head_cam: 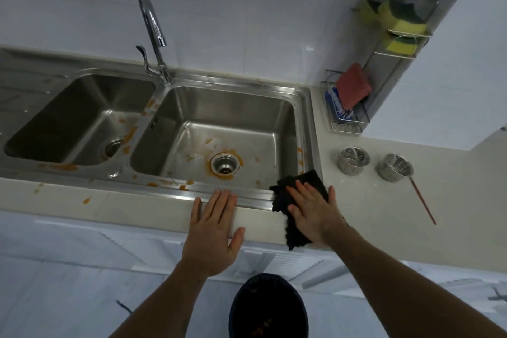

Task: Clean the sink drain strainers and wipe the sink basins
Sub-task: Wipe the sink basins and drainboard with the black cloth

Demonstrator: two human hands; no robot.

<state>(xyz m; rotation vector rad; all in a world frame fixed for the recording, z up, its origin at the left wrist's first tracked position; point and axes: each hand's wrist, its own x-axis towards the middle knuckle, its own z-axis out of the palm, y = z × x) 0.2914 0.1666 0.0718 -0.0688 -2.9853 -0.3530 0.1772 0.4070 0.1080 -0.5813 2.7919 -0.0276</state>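
Observation:
A steel double sink sits in a pale counter. The right basin (247, 115) has orange stains around its open drain (225, 163). The left basin (82, 115) is stained near its drain (111, 148) too. Two steel drain strainers (353, 160) (394, 167) stand on the counter to the right of the sink. My left hand (212, 230) rests flat on the counter's front edge below the right basin. With straight fingers, my right hand (312, 210) presses a black cloth (299, 181) on the sink's front right corner.
A chrome faucet (152, 27) rises behind the divider between the basins. A wire rack (347, 118) at the back right holds a red sponge (354, 85) and a brush; yellow sponges (397, 26) sit higher up. A thin red stick (424, 206) lies on the counter. Orange spots dot the front rim (164, 182).

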